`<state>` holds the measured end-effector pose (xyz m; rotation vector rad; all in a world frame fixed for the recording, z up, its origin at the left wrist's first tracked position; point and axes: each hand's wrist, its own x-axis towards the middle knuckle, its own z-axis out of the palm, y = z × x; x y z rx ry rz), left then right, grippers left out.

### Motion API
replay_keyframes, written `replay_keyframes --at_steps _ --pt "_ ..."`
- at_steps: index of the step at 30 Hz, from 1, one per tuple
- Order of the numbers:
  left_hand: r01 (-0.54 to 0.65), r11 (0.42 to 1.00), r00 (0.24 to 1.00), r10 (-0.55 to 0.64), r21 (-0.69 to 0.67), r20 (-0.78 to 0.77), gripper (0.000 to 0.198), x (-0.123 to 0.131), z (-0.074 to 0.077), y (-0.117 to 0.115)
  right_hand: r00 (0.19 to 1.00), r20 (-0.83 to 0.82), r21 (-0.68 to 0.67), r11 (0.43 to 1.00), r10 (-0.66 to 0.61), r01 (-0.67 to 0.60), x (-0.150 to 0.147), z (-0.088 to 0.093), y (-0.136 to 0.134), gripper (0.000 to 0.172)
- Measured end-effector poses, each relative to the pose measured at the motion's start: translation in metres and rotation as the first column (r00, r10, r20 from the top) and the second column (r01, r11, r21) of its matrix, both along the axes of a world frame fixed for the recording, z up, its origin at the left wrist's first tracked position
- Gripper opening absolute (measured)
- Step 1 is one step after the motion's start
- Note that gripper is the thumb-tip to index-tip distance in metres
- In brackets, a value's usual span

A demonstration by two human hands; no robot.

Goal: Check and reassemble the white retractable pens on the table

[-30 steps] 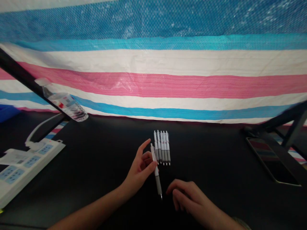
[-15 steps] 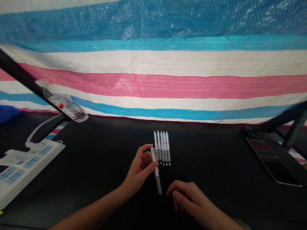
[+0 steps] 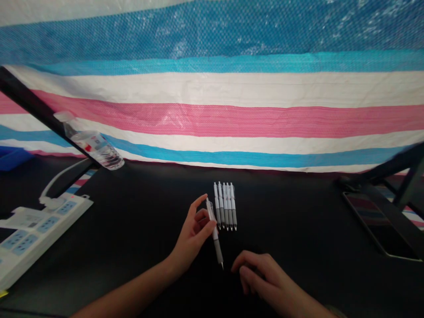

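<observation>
A white and grey pen (image 3: 217, 247) is pinched in my left hand (image 3: 195, 229), its tip pointing down and slightly right, its top end by my raised index finger. Just beyond and to the right, several similar pens (image 3: 226, 205) lie side by side in a row on the black table (image 3: 149, 198), tips toward me. My right hand (image 3: 258, 274) rests at the front, right of the held pen's tip, with curled fingers; whether anything is between them is hidden.
At the left are a white power strip (image 3: 46, 229) with a plugged cable and a tilted water bottle (image 3: 97, 148). A blue container (image 3: 13, 158) sits at the far left. A phone (image 3: 377, 225) lies at the right. Striped sheeting (image 3: 212, 119) hangs behind.
The held pen's tip has risen slightly, and my left index finger has lifted off the pen's top end. My right hand has hardly moved. The whole view has shifted slightly.
</observation>
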<state>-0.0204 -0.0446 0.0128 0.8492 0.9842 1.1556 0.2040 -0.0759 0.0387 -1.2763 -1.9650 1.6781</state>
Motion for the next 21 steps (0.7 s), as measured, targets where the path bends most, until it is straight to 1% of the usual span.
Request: replay_keyframes --at_steps 2,6,9,13,18,21 --pt "0.001 1.0 1.0 -0.001 0.001 0.002 0.065 -0.001 0.0 0.001 1.0 -0.005 -0.009 1.0 0.003 -0.003 0.0 0.0 0.0 0.031" --pt "-0.013 1.0 1.0 0.013 0.007 -0.006 0.057 -0.001 -0.001 0.002 1.0 0.006 -0.018 1.0 0.012 -0.012 0.0 0.002 0.001 0.033" --pt "-0.035 0.999 0.999 0.035 -0.001 0.001 0.06 -0.001 -0.002 0.002 1.0 0.027 -0.016 1.0 0.008 -0.007 0.0 0.004 0.0 0.034" --pt "-0.056 0.998 0.998 0.056 0.003 0.004 0.062 -0.001 -0.002 0.004 0.999 0.041 -0.008 1.0 0.011 -0.01 0.001 0.001 -0.002 0.033" --pt "-0.043 0.999 0.999 0.044 0.026 -0.028 0.059 -0.006 0.0 0.012 1.0 0.027 -0.007 1.0 -0.005 0.005 0.001 -0.002 0.0 0.033" --pt "-0.062 0.996 0.993 0.068 0.063 -0.097 0.061 -0.01 -0.002 0.021 1.0 -0.001 -0.025 0.999 -0.026 0.026 0.0 -0.004 0.001 0.034"
